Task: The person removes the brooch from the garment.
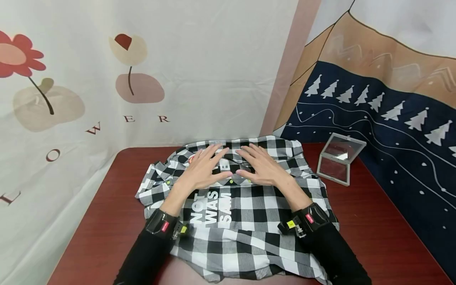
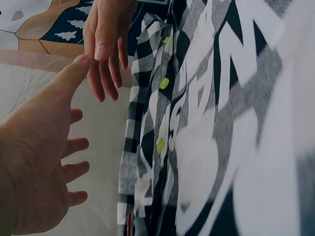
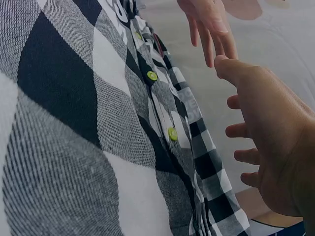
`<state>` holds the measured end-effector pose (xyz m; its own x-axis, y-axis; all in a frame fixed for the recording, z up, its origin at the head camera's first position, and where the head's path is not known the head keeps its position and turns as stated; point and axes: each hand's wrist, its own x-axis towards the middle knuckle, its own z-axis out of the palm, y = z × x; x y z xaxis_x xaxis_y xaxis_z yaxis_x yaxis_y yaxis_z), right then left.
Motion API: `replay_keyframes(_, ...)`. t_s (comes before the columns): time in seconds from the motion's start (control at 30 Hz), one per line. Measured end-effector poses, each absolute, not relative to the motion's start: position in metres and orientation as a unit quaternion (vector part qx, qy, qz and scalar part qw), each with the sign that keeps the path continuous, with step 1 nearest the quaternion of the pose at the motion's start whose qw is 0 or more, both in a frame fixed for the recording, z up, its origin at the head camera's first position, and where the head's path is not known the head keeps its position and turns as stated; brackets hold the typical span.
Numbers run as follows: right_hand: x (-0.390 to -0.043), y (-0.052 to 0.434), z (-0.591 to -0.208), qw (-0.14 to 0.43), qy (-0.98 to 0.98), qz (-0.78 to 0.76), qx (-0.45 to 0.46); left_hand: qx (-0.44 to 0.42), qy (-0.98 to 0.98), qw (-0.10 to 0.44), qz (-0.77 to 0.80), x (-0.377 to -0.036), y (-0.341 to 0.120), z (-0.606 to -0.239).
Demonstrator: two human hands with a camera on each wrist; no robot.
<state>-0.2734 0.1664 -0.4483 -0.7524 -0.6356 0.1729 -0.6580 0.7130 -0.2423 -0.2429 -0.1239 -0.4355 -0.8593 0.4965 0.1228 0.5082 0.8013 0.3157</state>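
**Hands flat on the checked shirt**

Shirt (image 1: pixel 246 209) first: it lies spread on the dark red table (image 1: pixel 374 229), black-and-white check, front up, white lettering running along the middle and its hem nearest me. I have my left hand (image 1: pixel 201 168) and my right hand (image 1: pixel 261 168) laid side by side on its upper part, just below the collar end, fingers straight and slightly fanned, pointing away from me. Neither hand holds anything; both are wide and flat, palms down toward the cloth. I judge they sit this way because a flat palm presses fabric smooth without bunching it, and two hands close together keep the buttoned strip between them from shifting.

The head view gives the layout: the shirt sits in the middle of the table, a rumpled sleeve pokes out at the left, and a small clear box (image 1: pixel 340 158) stands well apart near the right back corner, before the printed wall cloths (image 1: pixel 199 71).

The wrist views add what the head view hides. From the left wrist I see the yellow-green buttons (image 2: pixel 164 83) along the placket, and my thumb stretched out with the fingers spread. That view hints at a gap between palm and fabric, so I cannot tell how firmly the hand bears down. The right wrist view shows the same buttons from the other side, the layered placket edges, and the weave of the check up close.
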Motion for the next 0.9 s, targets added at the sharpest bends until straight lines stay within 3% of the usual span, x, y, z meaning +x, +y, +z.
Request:
replay_keyframes(0.7, -0.28, 0.118, -0.44, 0.031, -0.9, 0.15, 0.408, -0.219, -0.959, 0.047, -0.171, -0.226, -0.191, -0.426)
replay_keyframes(0.9, -0.284, 0.098, -0.441, 0.028, -0.893, 0.149, 0.423, -0.2, -0.962, 0.032, -0.182, -0.223, -0.21, -0.427)
